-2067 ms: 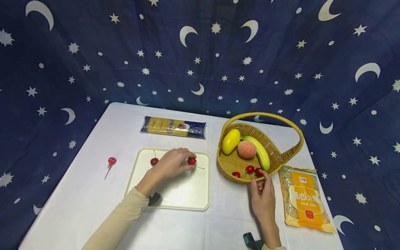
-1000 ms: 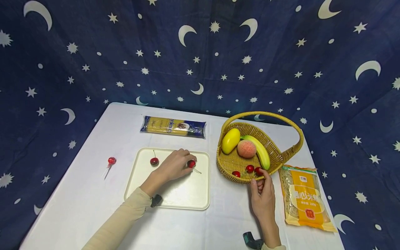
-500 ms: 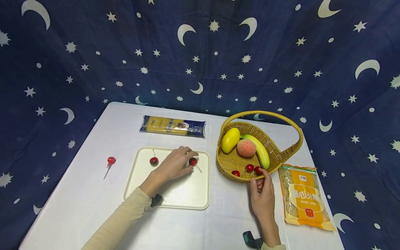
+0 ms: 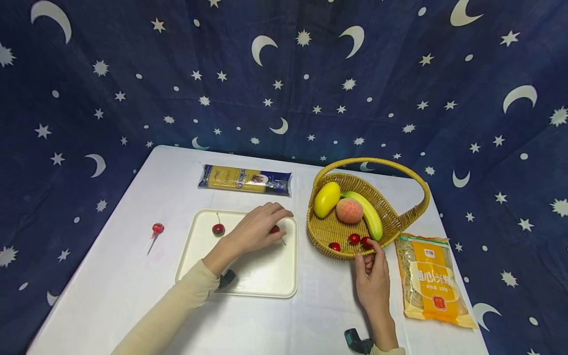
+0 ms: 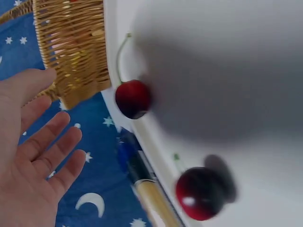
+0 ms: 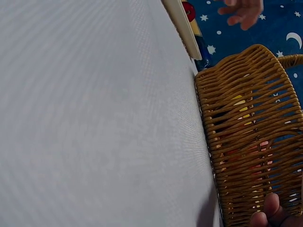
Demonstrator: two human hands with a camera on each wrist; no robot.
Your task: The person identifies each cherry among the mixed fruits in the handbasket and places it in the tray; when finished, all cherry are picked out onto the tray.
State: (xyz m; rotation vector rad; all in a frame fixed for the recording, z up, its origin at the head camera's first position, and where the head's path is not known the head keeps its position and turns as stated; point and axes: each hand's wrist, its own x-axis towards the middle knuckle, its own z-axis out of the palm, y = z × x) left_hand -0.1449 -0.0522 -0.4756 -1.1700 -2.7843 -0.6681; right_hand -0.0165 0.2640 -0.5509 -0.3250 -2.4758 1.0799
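My left hand (image 4: 255, 230) hovers over the cream tray (image 4: 248, 288), its fingers spread and holding nothing in the left wrist view. Below it in the head view lies a red cherry (image 4: 274, 229) with a stem, partly covered by the fingers. A second cherry (image 4: 218, 229) rests at the tray's upper left. At the front of the wicker basket (image 4: 321, 246), my right hand (image 4: 373, 286) grips the rim, thumb outside and index finger over the edge beside a cherry (image 4: 366, 242). Inside are two more cherries, a yellow mango-like fruit (image 4: 327, 199), a peach (image 4: 349, 211) and a banana (image 4: 366, 214).
A pack of spaghetti (image 4: 245, 180) lies behind the tray. Left of the tray is a red lollipop (image 4: 157, 229). An orange bag of rice noodles (image 4: 435, 281) lies right of the basket. The basket's tall handle (image 4: 377, 161) arches over its back. A dark starry cloth (image 4: 284, 74) hangs behind the table.
My left hand was at the right-hand cherry, which shifted slightly on the tray; now the hand has lifted off and moved a little right and up. The right hand keeps its place.
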